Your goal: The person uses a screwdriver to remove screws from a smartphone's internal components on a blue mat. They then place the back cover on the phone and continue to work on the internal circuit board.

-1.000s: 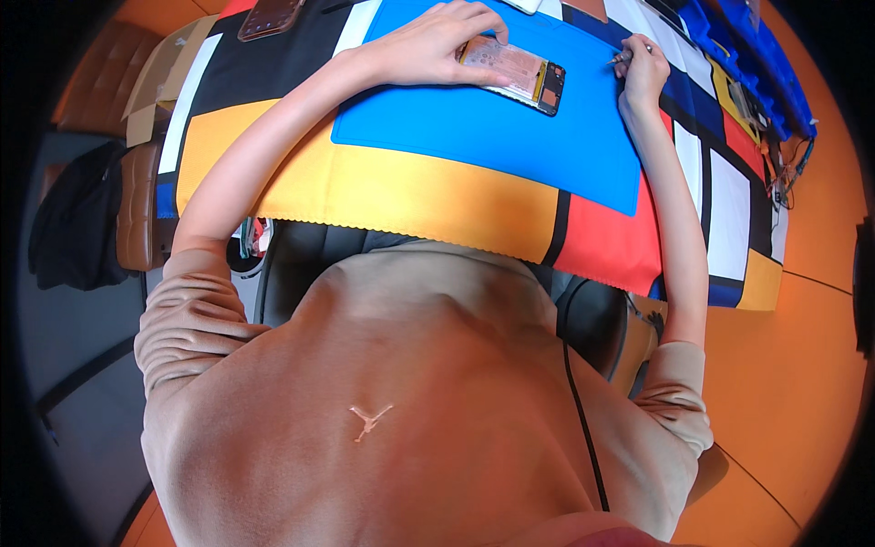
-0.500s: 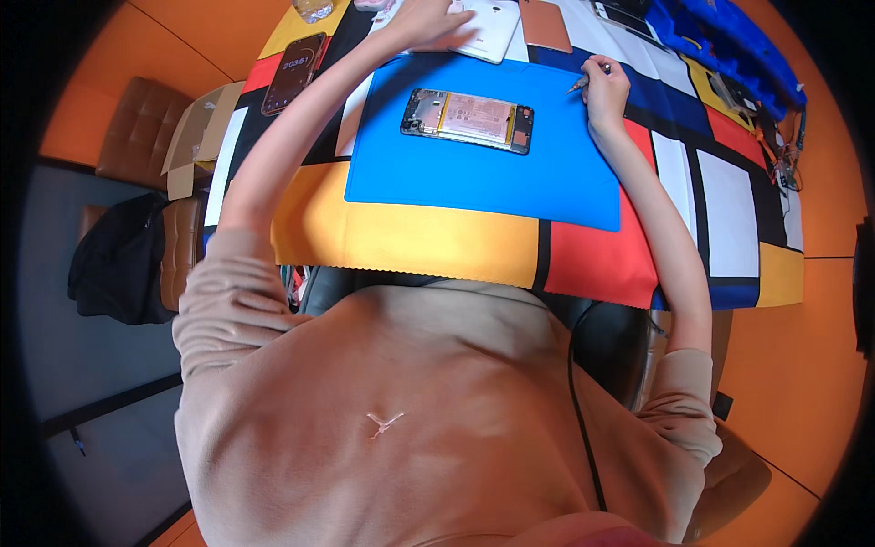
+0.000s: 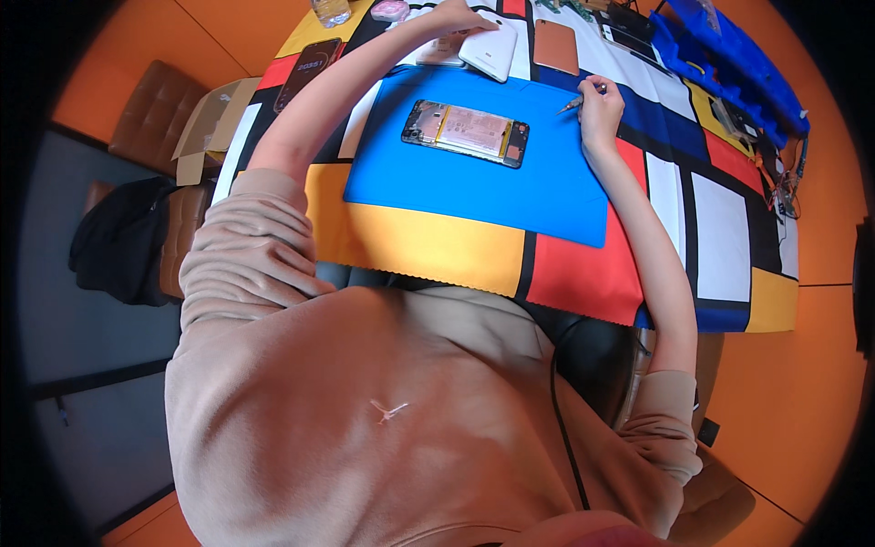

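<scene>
My left hand point(image 3: 458, 18) reaches across the far side of the table. Its fingers are closed at the upper end of a white phone back cover point(image 3: 493, 53), which partly overlaps a pale phone part point(image 3: 442, 51). Below lies an opened phone point(image 3: 467, 133) with its battery and inner frame bared, flat on a blue mat point(image 3: 474, 196). Neither hand touches it. Over the mat's right edge, my right hand point(image 3: 602, 108) is closed around a slim, pointed tool, a screwdriver by its look point(image 3: 570, 106), its tip facing left.
A copper-coloured phone cover point(image 3: 556, 47) lies at the far right of the mat. A phone with a lit screen point(image 3: 308, 71) rests at the left, near a clear cup point(image 3: 330, 11). Blue bins point(image 3: 720, 59) and loose wires point(image 3: 784, 187) occupy the right side.
My left hand has shifted right, onto the white cover's upper end. My right hand keeps its hold on the screwdriver. The whole view has tilted slightly; the opened phone stays on the mat.
</scene>
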The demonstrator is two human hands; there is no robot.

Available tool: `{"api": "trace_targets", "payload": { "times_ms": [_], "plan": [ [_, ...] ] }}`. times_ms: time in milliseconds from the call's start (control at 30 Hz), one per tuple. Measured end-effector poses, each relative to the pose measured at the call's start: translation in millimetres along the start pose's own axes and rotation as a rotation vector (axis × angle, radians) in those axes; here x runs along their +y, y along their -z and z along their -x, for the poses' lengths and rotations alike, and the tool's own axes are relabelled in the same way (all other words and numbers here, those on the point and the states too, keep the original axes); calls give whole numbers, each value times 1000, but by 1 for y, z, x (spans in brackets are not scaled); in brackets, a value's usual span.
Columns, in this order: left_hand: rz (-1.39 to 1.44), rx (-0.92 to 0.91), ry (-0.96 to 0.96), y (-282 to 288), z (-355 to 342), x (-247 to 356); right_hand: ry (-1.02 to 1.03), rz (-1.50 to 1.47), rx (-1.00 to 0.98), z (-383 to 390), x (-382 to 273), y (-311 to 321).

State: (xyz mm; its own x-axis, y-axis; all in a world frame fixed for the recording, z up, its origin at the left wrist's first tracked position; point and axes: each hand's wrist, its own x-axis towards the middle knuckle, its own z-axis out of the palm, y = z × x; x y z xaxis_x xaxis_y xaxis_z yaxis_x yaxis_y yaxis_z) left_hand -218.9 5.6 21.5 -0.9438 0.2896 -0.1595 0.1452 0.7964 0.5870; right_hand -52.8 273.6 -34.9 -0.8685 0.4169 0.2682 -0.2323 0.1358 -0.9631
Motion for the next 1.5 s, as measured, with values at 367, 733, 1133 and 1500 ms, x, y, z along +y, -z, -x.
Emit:
{"api": "trace_targets", "payload": {
  "times_ms": [367,733,1133,1500],
  "plan": [
    [-90,148,-60,3,44,13,-28,-12,7,2,-4,0],
    [-319,395,-322,-21,8,60,14,-45,-6,4,-3,0],
    [-713,240,-412,-101,-60,128,-1,-45,-8,8,-10,1],
    [-606,235,-391,-93,-77,123,-18,-119,12,7,-7,-1]
  ]
}}
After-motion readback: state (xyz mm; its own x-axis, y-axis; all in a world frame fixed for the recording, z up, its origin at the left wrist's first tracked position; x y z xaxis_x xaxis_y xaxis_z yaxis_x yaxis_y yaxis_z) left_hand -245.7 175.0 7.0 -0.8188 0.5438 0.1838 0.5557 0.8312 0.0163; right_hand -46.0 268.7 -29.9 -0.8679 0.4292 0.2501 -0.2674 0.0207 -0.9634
